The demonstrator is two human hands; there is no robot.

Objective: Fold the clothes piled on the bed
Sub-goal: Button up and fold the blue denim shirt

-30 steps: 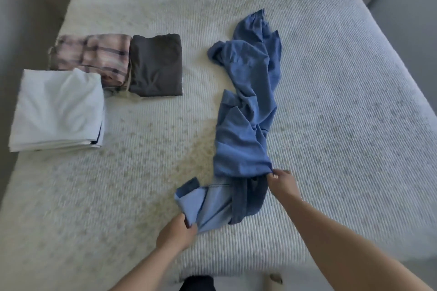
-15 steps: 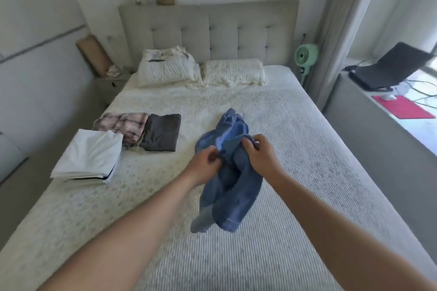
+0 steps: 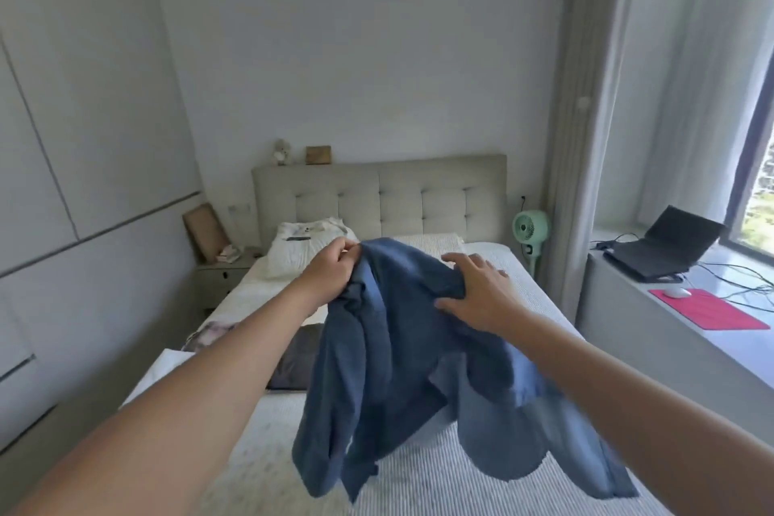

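Both hands hold a blue shirt (image 3: 402,369) up in the air over the bed (image 3: 419,486); the left hand (image 3: 331,272) has its fingers curled round the top edge of the cloth, while the right hand (image 3: 477,293) pinches a fold between thumb and palm with its fingers spread out almost straight. Most of the shirt hangs down in loose folds below the hands, clear of the ribbed white bedcover. Behind the left forearm, a folded dark grey garment (image 3: 297,356) lies on the bed, with a plaid one (image 3: 209,337) and a white one (image 3: 167,367) just beside it, all partly hidden. Two pillows (image 3: 301,251) rest against the tufted headboard (image 3: 419,197). A green fan (image 3: 531,227) stands to the right of the bed, and a laptop (image 3: 666,243) and red mouse pad (image 3: 708,312) sit on the window ledge
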